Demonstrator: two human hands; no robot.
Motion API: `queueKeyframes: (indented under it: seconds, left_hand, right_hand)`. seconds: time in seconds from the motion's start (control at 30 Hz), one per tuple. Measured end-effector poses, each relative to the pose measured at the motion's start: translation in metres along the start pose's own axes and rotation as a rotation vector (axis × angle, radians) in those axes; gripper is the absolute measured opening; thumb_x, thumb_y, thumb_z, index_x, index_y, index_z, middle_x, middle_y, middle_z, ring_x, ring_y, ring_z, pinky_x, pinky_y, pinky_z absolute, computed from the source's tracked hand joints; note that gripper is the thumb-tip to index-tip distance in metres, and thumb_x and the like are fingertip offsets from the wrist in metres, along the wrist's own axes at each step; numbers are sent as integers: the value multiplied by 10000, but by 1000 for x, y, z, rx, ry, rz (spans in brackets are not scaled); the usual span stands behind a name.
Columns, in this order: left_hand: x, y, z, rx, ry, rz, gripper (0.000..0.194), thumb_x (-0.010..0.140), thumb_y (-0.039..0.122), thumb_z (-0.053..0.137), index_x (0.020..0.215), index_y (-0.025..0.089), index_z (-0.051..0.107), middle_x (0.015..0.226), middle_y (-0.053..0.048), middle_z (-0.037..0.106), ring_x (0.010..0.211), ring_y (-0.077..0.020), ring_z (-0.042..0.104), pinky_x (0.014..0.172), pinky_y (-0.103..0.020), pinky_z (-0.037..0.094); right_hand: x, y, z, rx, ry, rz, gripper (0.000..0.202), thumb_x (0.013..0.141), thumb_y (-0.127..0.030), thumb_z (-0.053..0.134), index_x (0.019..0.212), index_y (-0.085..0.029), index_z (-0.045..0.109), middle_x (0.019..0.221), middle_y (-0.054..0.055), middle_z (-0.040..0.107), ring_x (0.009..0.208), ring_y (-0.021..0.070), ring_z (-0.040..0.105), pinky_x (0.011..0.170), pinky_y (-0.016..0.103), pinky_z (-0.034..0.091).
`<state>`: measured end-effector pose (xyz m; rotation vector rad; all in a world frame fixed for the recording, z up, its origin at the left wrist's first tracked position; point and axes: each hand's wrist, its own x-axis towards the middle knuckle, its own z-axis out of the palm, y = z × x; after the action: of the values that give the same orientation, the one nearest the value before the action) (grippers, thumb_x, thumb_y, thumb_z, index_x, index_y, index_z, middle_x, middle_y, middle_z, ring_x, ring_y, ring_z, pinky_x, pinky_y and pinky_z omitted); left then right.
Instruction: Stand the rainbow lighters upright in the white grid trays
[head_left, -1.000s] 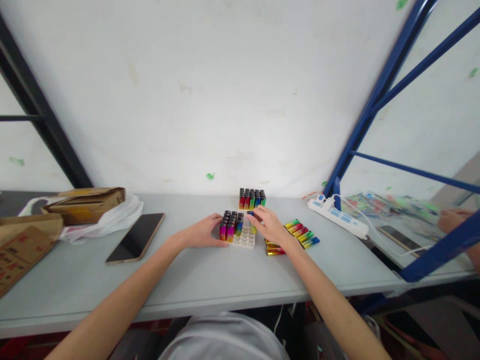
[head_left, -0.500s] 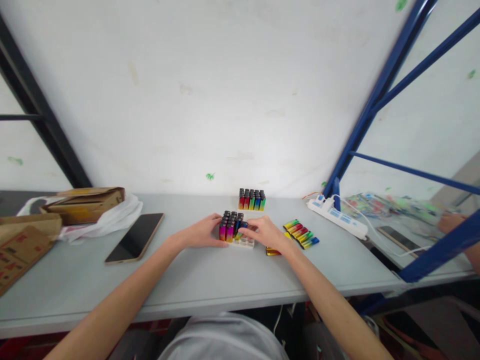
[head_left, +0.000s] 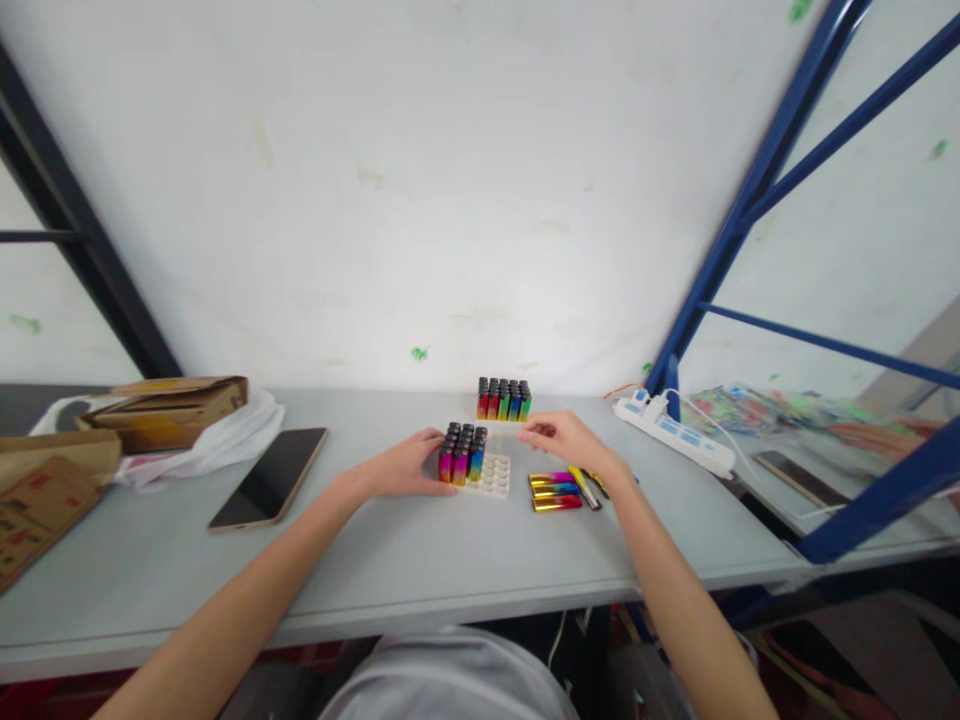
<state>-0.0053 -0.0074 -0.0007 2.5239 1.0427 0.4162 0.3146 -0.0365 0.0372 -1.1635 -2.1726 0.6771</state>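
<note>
A white tray with round holes (head_left: 495,476) lies on the table, its left part filled with upright cigarette lighters (head_left: 459,462). They have black tops and shiny purple, pink and blue bodies. My left hand (head_left: 405,465) grips the left end of this tray, thumb at the near side and fingers at the far side. Off to the right, above the table, my right hand (head_left: 562,438) is loosely curled, and I see nothing between its fingers. Several loose lighters (head_left: 555,490) lie below it, partly covered by the wrist.
Another block of upright lighters (head_left: 503,398) stands by the wall. On the left are a black phone (head_left: 270,478), a cardboard box (head_left: 176,410) and a white plastic bag (head_left: 251,425). A power strip (head_left: 675,435) and blue frame (head_left: 712,240) stand right; another person's hand (head_left: 870,440) shows beyond.
My right hand has left the tray, moving right and away from me. A blue lighter it was touching now stands in the tray. My left hand stays put.
</note>
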Motion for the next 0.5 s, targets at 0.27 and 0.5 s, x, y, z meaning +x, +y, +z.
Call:
queueKeyframes:
  seconds: [0.27,0.5]
  left_hand:
    - [0,1,0,9,-7,-10,738,743,615,749,1297,158,576,1351,-139,577,1250,-329,557,1122,-433,432]
    - [-1,1,0,-7,2,-18,738,731,602,764,1288,153,582,1343,-137,580,1243,-331,565,1124,-437,437]
  right_hand:
    - [-38,27,-35,-301,-196,111,220,827,-334,690,951,-188,799,942,77,757,856,228,667,777,299,479]
    - [-40,35,-27,-307,-223,118,191,810,-343,719,917,-212,807,905,73,742,862,236,660,788,311,476]
